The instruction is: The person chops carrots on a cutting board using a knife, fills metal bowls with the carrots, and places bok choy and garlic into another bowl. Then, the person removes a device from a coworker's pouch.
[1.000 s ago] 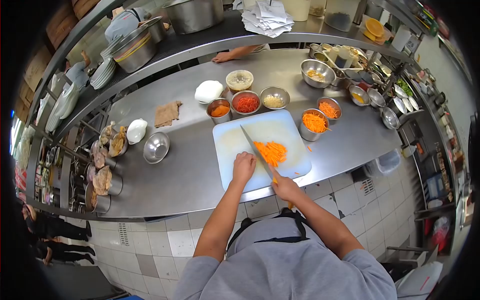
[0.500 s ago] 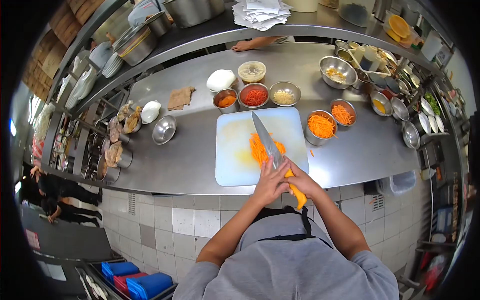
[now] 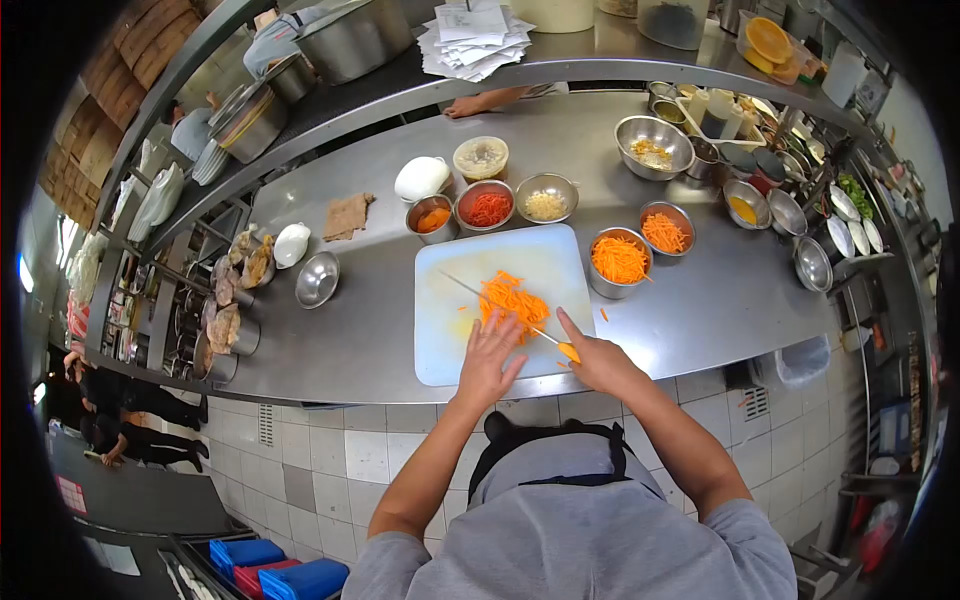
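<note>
In the head view, my right hand (image 3: 604,364) grips the yellow handle of a kitchen knife (image 3: 568,352), index finger stretched toward the blade. The blade stands edge-on and runs up-left across the white cutting board (image 3: 440,345), partly behind a pile of shredded carrot (image 3: 514,297). My left hand (image 3: 488,358) lies with its fingers spread, the tips at the pile's near edge. Two metal containers right of the board hold more shredded carrot, one nearer (image 3: 619,262) and one farther (image 3: 666,232). A few loose shreds lie on the board.
Behind the board stand metal bowls of red strips (image 3: 489,208) and chopped pale bits (image 3: 545,204), plus a lidded tub (image 3: 481,160). A brown cloth (image 3: 347,216) and small metal bowl (image 3: 318,279) sit left. Another person's hand (image 3: 463,107) rests across the counter. A shelf (image 3: 590,73) overhangs the back.
The knife has gone from lying flat over the carrot to edge-on, its tip swung left and down. My left hand has left the blade and spread by the pile; my hands have moved apart.
</note>
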`<state>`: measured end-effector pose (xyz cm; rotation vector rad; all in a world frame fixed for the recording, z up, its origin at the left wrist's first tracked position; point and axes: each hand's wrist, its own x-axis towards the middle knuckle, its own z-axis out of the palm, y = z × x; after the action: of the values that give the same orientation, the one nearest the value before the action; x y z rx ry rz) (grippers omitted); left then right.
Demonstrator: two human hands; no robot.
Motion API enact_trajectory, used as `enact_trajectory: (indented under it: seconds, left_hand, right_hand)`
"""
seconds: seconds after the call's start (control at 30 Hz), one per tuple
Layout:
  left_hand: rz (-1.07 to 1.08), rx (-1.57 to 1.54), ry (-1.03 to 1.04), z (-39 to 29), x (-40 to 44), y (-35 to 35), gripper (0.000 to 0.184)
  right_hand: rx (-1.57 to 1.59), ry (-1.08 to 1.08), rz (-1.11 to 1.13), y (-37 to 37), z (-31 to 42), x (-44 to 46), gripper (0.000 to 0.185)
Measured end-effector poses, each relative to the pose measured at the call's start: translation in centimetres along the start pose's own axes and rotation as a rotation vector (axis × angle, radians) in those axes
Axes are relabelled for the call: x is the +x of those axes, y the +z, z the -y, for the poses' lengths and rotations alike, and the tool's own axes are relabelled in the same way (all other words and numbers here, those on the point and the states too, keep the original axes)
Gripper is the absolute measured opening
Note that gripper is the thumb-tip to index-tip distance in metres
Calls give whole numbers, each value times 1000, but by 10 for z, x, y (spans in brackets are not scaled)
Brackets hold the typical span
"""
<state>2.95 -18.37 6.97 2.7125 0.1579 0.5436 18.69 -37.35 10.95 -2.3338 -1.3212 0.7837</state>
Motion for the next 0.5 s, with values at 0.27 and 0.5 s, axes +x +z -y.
enact_trajectory:
  seconds: [0.27,0.5]
  left_hand:
    - [306,38,149,16,19,7,60]
    - [317,31,23,47,52,14,64]
  right_hand:
    - [-149,-169,-172,13,-7,7,90]
    - [-224,-178,-175,9,-21,-6,87]
